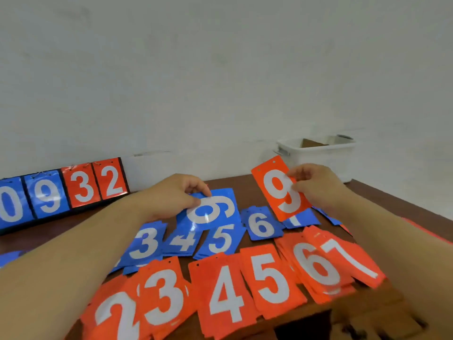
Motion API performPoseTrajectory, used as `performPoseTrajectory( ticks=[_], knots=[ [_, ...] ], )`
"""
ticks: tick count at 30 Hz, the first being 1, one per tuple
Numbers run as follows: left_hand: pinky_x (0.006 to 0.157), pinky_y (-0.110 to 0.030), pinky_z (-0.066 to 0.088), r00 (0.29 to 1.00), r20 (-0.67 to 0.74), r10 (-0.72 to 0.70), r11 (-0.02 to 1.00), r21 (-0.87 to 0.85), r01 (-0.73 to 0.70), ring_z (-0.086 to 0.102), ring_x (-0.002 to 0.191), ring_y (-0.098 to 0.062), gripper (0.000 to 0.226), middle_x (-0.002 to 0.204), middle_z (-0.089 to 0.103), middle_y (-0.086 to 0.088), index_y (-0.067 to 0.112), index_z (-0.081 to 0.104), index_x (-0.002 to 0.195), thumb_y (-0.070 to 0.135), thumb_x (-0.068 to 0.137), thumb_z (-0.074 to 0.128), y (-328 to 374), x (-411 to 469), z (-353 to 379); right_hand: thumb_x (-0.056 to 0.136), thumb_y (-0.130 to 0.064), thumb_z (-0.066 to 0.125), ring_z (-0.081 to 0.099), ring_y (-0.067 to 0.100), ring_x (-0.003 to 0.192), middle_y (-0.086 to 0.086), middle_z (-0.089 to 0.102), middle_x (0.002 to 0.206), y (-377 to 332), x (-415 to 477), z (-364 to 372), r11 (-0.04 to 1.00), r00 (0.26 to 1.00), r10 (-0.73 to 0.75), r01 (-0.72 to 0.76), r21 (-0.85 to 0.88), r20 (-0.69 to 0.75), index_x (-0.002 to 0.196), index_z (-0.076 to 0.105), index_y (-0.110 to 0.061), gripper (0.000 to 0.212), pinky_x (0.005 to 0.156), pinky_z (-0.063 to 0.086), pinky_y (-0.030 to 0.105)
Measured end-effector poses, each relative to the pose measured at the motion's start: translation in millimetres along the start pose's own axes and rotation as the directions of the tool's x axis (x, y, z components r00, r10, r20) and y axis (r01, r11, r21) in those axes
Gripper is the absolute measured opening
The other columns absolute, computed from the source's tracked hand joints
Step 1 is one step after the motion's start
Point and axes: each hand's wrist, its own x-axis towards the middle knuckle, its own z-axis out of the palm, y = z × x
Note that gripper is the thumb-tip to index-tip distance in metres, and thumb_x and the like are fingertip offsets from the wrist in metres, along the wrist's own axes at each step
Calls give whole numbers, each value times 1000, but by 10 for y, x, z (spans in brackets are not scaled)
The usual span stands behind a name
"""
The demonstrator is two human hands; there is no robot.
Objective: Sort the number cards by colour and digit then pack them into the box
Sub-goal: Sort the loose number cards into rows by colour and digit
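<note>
- Fingers (295, 173) of our right hand (316, 185) pinch an orange 9 card (279, 192), lifted above the tabletop (245, 185).
- Our left hand (174, 195) pinches a blue card (218, 207) over the blue piles (223, 239).
- Nearest us lie orange piles (228, 290), digits 2 to 7.
- Behind our right hand stands the white box (318, 155).

Scoreboard (63, 192), 9 o'clock: 0932. Blue cards (221, 238): 3, 4, 5, 6. Orange cards (226, 293): 2–7. Raised orange card (280, 190), 2 o'clock: 9.
</note>
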Motion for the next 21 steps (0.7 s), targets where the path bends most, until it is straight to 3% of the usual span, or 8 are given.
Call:
performPoseTrajectory(
  ticks=[4, 9, 12, 15, 17, 19, 20, 21],
  knots=[
    [64, -17, 47, 987, 128, 101, 995, -10, -101, 60, 69, -6, 40, 76, 73, 19, 21, 74, 97, -13, 87, 56, 504, 217, 583, 77, 6, 57, 70, 29, 83, 6, 74, 86, 547, -243, -1019, 975, 960, 196, -213, -65, -197, 81, 73, -21, 32, 75, 58, 38],
    [76, -52, 55, 946, 241, 219, 974, 6, -227, 59, 80, -22, 41, 95, 77, 3, 33, 75, 95, 3, 74, 55, 1070, 502, 1267, 82, 2, 52, 64, 23, 83, 3, 69, 89, 1106, -486, -1690, 909, 910, 301, -364, -201, -286, 79, 70, -23, 31, 70, 55, 34],
    [67, -33, 49, 934, 264, 241, 962, 63, -266, 59, 77, -17, 43, 98, 76, 1, 31, 73, 94, -5, 82, 53, 1331, 635, 1553, 85, -3, 53, 60, 21, 87, 2, 68, 93, 1337, -453, -1844, 884, 904, 304, -386, -264, -301, 89, 72, -20, 26, 73, 49, 31],
    [66, -30, 51, 934, 270, 234, 962, 77, -263, 63, 79, -14, 43, 97, 75, 11, 27, 74, 98, -7, 86, 51, 1487, 733, 1737, 86, -9, 52, 61, 23, 93, 4, 70, 101, 1504, -366, -1960, 855, 890, 338, -426, -294, -306, 93, 73, -19, 24, 79, 50, 33],
    [61, -25, 54, 936, 276, 220, 963, 93, -254, 65, 81, -13, 42, 100, 73, 12, 25, 73, 102, -8, 88, 50, 1546, 776, 1825, 82, -20, 53, 60, 24, 99, 0, 70, 105, 1555, -336, -1991, 768, 878, 381, -475, -430, -289, 94, 71, -28, 23, 87, 50, 37],
    [73, -26, 58, 929, 297, 220, 960, 106, -261, 68, 92, -10, 43, 107, 74, 10, 25, 73, 103, -8, 88, 50, 1566, 848, 1911, 78, -34, 54, 57, 21, 102, -7, 67, 101, 1500, -333, -1952, 681, 883, 343, -468, -563, -320, 94, 65, -38, 20, 92, 46, 40],
    [81, -27, 59, 926, 308, 220, 959, 108, -264, 69, 98, -9, 44, 109, 73, 11, 26, 73, 102, -9, 88, 50, 1584, 885, 1952, 78, -37, 56, 58, 19, 99, -9, 66, 98, 1432, -330, -1907, 718, 908, 298, -417, -558, -295, 92, 64, -39, 17, 90, 47, 39],
    [85, -27, 58, 923, 317, 218, 958, 110, -264, 68, 102, -8, 45, 109, 73, 12, 27, 73, 102, -9, 89, 50, 1608, 919, 1988, 78, -36, 60, 62, 16, 91, -9, 67, 96, 1352, -327, -1843, 827, 947, 241, -314, -467, -211, 91, 65, -37, 14, 85, 50, 37]
  ],
)
